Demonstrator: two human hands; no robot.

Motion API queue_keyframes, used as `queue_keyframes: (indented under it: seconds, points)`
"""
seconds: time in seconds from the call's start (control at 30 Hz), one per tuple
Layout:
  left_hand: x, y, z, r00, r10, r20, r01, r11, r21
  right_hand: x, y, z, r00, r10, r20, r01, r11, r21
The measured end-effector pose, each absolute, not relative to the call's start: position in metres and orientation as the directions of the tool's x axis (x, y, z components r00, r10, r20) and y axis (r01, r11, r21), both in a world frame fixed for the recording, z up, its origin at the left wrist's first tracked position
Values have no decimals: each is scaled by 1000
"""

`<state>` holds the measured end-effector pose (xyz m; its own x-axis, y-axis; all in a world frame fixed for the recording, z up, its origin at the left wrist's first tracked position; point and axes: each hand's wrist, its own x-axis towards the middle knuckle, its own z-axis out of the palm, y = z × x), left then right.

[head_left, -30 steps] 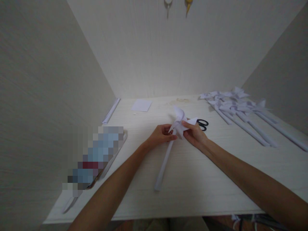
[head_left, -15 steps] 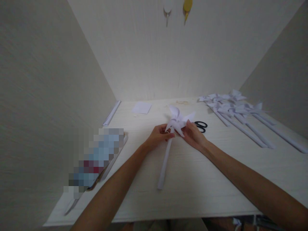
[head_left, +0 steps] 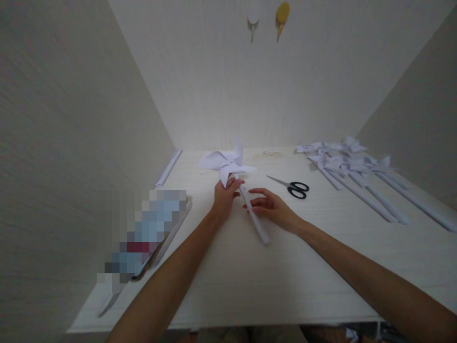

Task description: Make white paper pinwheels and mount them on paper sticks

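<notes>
A white paper pinwheel [head_left: 229,165] on a rolled paper stick [head_left: 257,224] is tilted over the table, its head toward the back wall and its stick slanting down to the right. My left hand [head_left: 225,194] grips the stick just below the blades. Beside the lower stick, my right hand [head_left: 272,208] has its fingers apart, some fingertips reaching to the stick; whether they touch it I cannot tell. Black-handled scissors [head_left: 298,189] lie to the right of the pinwheel, blades pointing left.
Several finished paper pinwheels [head_left: 342,164] lie at the back right. A rolled paper [head_left: 168,168] rests along the left wall. A pixelated flat object [head_left: 153,233] is at the left. Two hooks, one yellow [head_left: 282,13], one white [head_left: 253,18], hang on the back wall.
The pinwheel head has moved left and away, and its stick now slants right. My right hand has left the blades for the lower stick. More of the scissors shows.
</notes>
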<state>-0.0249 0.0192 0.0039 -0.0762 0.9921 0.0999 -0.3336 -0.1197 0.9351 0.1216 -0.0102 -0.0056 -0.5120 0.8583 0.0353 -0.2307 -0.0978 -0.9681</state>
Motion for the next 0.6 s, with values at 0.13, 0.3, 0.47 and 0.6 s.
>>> queue_keyframes:
  seconds: [0.13, 0.3, 0.47, 0.6]
  points:
    - [-26, 20, 2, -132, 987, 97, -305, -133, 943, 119, -13, -8, -486, 873, 49, -110, -6, -994]
    - [-26, 21, 0, -69, 993, 98, -256, -113, 960, 120, -13, -7, -497, 865, 71, -97, 25, -995]
    - [-24, 18, 2, 88, 993, 81, -187, -63, 980, 120, -13, -7, -456, 885, 89, -147, 23, -989]
    - [-23, 18, 0, 189, 977, 93, -148, -66, 987, 120, -11, -9, -402, 911, 92, -164, 27, -986]
